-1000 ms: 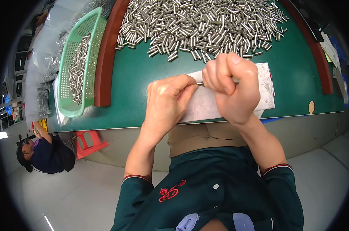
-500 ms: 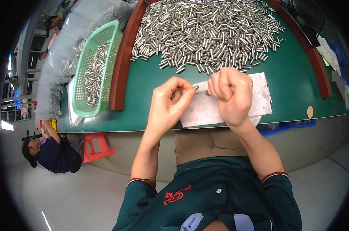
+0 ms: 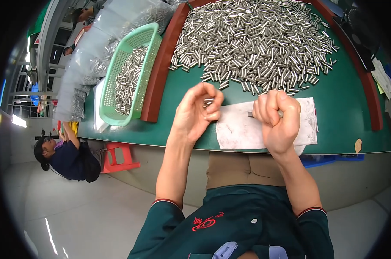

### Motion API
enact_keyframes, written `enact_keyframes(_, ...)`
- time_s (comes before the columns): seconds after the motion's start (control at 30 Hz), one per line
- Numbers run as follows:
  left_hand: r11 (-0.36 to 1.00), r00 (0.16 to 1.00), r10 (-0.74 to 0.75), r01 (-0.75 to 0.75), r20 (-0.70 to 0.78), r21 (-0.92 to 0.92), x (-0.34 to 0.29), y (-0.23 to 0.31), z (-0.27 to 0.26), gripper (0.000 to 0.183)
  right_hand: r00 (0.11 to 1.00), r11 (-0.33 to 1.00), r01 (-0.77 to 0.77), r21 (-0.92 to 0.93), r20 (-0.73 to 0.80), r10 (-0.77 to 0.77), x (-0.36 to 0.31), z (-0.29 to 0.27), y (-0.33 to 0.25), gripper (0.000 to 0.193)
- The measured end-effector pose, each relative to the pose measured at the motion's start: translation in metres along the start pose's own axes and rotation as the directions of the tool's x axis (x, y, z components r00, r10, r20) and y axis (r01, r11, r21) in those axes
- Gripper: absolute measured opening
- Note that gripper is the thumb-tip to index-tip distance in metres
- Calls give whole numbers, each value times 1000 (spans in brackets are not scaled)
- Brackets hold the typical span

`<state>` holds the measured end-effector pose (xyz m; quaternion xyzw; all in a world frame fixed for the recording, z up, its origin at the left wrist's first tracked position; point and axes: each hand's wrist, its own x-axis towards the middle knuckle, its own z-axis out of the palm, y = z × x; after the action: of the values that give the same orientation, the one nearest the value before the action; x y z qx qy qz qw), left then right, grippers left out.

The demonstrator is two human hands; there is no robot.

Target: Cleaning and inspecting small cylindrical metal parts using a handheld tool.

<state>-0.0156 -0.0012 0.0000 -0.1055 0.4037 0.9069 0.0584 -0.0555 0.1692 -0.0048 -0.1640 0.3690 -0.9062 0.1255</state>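
Left hand (image 3: 193,115), centre of the frame: fingers loosely curled into a ring, at least one pin (image 3: 208,102) showing inside the curl. Whether a second lies behind it cannot be told. Right hand (image 3: 278,121), right of centre: closed in a fist around a slim tool (image 3: 250,115), its dark end poking out leftward. Most of the tool is hidden in the fist, so its kind is unclear. Tool and pin stand apart.

Below both hands, a smudged white cloth (image 3: 240,131) lies on the green table (image 3: 340,123), near its front edge. A broad pile (image 3: 255,47) of like pins fills the upper middle of the frame, between two red-brown rails (image 3: 153,97). Upper left: a green basket (image 3: 105,103), also holding pins, beside the left rail. Clear bags (image 3: 67,103) farther left.

Judgement: single-piece work, one pin handled at a time by the left fingers while the tool stays ready; the step in hand looks like turning or shifting the pin between tool contacts. Any further contact would call for a firm fingertip pinch, one end of the pin bared toward the tool, right fist steady.
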Motion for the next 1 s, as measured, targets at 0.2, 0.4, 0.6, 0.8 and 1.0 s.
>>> enact_keyframes(0.2,139,883,468,-117,39,983,16,0,6,16,1000,1000,-12,-6,-13,11,1,-2,0,34)
enact_keyframes(0.4,-138,886,438,-103,154,985,18,-7,9,9,1000,1000,-11,24,-22,12,1,0,-1,33)
enact_keyframes(0.6,950,995,89,-99,46,297,9,4,-9,8,1000,1000,-16,7,-23,16,1,-2,-1,34)
enact_keyframes(0.8,988,998,39,-46,53,148,8,7,-14,11,999,1000,-5,-6,-34,5,1,0,-2,34)
enact_keyframes(1.0,986,999,-11,3,49,170,6,8,-13,14,1000,1000,-4,18,-31,5,1,-1,-1,34)
